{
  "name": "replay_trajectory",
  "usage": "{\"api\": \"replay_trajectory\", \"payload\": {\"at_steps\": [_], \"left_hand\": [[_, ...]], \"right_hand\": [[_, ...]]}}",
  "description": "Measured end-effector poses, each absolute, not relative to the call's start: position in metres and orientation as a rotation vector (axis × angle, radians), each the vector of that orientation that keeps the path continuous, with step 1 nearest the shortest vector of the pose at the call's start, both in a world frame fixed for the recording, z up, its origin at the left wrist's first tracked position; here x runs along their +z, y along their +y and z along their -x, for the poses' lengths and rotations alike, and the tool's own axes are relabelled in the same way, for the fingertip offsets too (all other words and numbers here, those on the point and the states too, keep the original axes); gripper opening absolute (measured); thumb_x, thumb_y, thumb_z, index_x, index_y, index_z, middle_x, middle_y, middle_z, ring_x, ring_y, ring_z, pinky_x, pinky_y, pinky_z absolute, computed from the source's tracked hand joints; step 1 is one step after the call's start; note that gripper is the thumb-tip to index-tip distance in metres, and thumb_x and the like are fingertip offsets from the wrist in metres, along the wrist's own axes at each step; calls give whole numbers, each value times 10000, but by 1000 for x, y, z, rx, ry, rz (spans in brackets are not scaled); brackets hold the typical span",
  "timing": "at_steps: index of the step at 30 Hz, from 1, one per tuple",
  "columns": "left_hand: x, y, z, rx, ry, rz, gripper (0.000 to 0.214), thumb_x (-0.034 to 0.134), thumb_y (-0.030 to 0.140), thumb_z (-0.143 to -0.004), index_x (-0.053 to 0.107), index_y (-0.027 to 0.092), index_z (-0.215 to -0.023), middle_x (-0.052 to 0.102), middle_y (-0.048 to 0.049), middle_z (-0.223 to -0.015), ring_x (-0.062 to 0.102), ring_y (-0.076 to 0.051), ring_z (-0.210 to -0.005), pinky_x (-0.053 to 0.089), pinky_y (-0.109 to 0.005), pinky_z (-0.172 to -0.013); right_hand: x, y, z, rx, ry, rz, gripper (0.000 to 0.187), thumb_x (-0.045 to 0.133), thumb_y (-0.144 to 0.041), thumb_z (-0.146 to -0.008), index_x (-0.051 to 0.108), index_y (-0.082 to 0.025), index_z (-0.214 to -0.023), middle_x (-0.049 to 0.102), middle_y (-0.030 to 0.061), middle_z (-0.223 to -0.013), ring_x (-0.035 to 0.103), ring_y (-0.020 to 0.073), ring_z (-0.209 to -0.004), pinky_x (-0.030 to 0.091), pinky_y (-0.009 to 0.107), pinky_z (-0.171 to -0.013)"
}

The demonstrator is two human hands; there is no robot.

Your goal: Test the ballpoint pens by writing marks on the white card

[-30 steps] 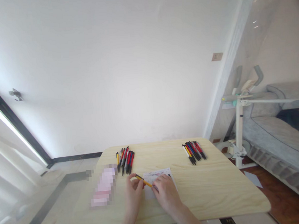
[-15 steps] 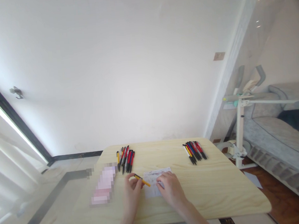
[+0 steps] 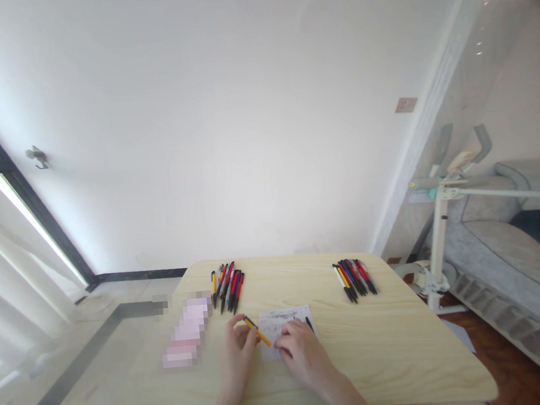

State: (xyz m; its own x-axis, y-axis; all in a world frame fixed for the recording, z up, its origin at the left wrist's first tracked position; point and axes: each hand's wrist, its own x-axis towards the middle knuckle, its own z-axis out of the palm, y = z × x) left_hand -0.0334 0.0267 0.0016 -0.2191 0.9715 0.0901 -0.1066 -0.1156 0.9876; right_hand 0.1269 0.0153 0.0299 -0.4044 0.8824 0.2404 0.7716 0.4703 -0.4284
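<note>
My left hand point(image 3: 239, 344) pinches a yellow pen barrel point(image 3: 257, 333) with a black clip end, tilted with its bare yellow end down toward the right. My right hand point(image 3: 305, 354) is closed just right of that end, over a sheet of paper point(image 3: 273, 319) covered in scribbles. From behind its fingers pokes a slim black piece point(image 3: 309, 324), like the black grip of a pen; the rest is hidden by the hand. The yellow barrel and my right fingertips are close; whether they touch I cannot tell.
A bunch of pens point(image 3: 228, 288) in several colours lies at the table's back left, another bunch of pens point(image 3: 355, 279) at the back right. A blurred pink item point(image 3: 187, 332) is at the left edge. The wooden table point(image 3: 397, 355) ends before a white wall point(image 3: 264, 133).
My right hand has shifted slightly left and down over the paper, and the black piece now shows behind its fingers. The yellow barrel has tipped a little steeper. The view has shifted slightly.
</note>
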Motion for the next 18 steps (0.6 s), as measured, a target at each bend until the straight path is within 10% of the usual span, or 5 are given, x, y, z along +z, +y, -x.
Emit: {"api": "replay_trajectory", "payload": {"at_steps": [18], "left_hand": [[-9, 29, 37, 1468, 1245, -1138, 402, 591, 326, -703, 404, 201, -1036, 595, 34, -627, 599, -150, -595, 487, -281, -577]], "right_hand": [[37, 21, -131, 283, -2439, 1377, 171, 526, -229, -802, 665, -213, -704, 587, 10, -769, 487, 163, -837, 348, 260, -760]]}}
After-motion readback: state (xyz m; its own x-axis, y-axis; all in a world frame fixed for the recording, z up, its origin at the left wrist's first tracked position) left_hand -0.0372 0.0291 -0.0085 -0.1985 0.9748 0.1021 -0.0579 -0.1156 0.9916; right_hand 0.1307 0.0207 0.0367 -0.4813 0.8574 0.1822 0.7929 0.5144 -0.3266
